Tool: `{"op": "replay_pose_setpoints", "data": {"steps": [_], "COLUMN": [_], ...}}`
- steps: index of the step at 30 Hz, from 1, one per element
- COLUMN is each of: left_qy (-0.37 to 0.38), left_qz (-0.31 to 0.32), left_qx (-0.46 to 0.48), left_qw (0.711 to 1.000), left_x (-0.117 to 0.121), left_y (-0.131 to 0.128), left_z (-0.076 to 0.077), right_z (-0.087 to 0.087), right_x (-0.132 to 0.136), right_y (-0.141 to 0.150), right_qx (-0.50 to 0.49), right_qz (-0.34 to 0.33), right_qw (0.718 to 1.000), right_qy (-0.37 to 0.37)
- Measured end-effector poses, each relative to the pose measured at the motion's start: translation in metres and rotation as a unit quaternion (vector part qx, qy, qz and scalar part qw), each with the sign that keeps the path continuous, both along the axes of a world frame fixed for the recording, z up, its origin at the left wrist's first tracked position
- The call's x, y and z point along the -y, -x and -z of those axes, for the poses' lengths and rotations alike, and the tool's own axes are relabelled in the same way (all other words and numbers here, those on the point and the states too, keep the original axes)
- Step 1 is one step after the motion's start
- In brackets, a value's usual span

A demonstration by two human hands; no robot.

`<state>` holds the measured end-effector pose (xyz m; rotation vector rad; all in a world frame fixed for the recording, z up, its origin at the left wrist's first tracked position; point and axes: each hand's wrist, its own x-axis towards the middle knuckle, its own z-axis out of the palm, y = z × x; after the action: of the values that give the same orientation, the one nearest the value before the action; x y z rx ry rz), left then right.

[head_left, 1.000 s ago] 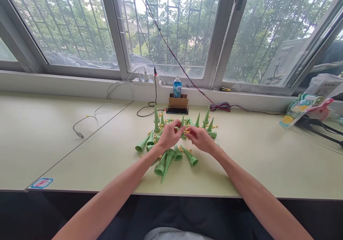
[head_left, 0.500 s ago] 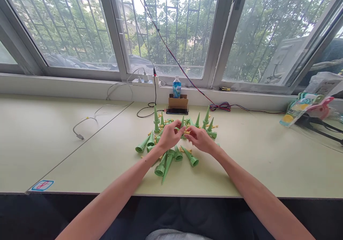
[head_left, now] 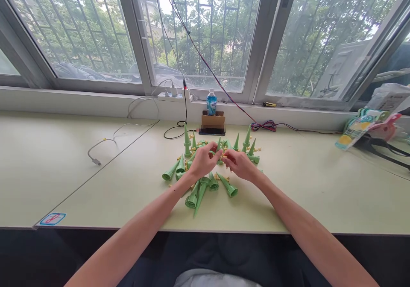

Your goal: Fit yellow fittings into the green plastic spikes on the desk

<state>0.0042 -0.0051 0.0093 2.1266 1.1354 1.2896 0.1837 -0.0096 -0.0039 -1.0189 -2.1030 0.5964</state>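
My left hand (head_left: 204, 161) is closed over the middle of a pile of green plastic plant watering spikes, its fingers around one green spike, mostly hidden by them. Opposite it, my right hand (head_left: 241, 165) pinches a small yellow valve (head_left: 224, 155) at the side of that spike. Several hollow cone-shaped spikes surround both hands. One spike (head_left: 229, 185) lies in front of my right hand, and another (head_left: 201, 193) points toward the table's front edge. Behind, a spike with a collar (head_left: 187, 142) stands upright. Small yellow valves lie scattered among them.
Behind the pile, a phone (head_left: 211, 131) leans on a cardboard box (head_left: 213, 120), near a blue-labelled bottle (head_left: 211, 103). A coiled red-black cable (head_left: 264, 126) lies to the right, a white cable (head_left: 96, 160) to the left. Bagged items (head_left: 361, 127) sit at the far right.
Both hands stay in nearly the same place, still together at the spike and the valve. The camera view shifts slightly; the spikes around have not visibly moved.
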Motion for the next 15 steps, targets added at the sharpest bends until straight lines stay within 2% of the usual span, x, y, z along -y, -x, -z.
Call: {"op": "replay_pose_setpoints", "data": {"steps": [7, 15], "left_qy": [0.002, -0.001], "left_qz": [-0.004, -0.002], "left_qx": [0.002, -0.004], "left_qw": [1.0, 1.0], "left_x": [-0.0014, -0.0004], "left_y": [-0.0003, -0.0006], "left_z": [0.0007, -0.0005], "right_z": [-0.0012, 0.0012], "right_x": [0.0017, -0.001], "right_y": [-0.0009, -0.0012], "right_qx": [0.005, -0.011], "right_qz": [0.016, 0.001], "right_qw": [1.0, 1.0], "right_qy": [-0.004, -0.004]}}
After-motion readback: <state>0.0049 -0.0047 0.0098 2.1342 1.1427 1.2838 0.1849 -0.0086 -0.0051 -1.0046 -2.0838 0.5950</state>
